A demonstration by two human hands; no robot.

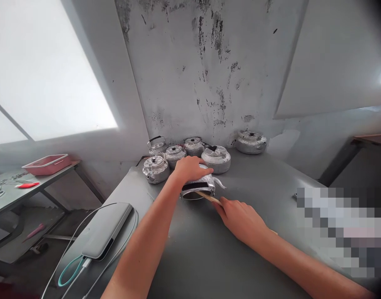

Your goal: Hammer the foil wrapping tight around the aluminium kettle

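A silvery metal kettle (199,184) lies tipped on the grey table, its open mouth facing me and its spout pointing right. My left hand (192,169) is on top of the kettle's body, fingers bent over it and partly hidden. In my right hand (242,218) is a thin wooden stick (210,198), whose far end reaches into the kettle's mouth. The black handle grip (195,187) crosses the opening. What the stick touches inside is hidden.
Several lidded kettles (156,168) stand behind, with another kettle (251,142) by the wall. At left on the table (227,265) lies a grey power bank (106,230) with cables. A pink tray (47,165) sits on a side table. A blurred patch covers the right.
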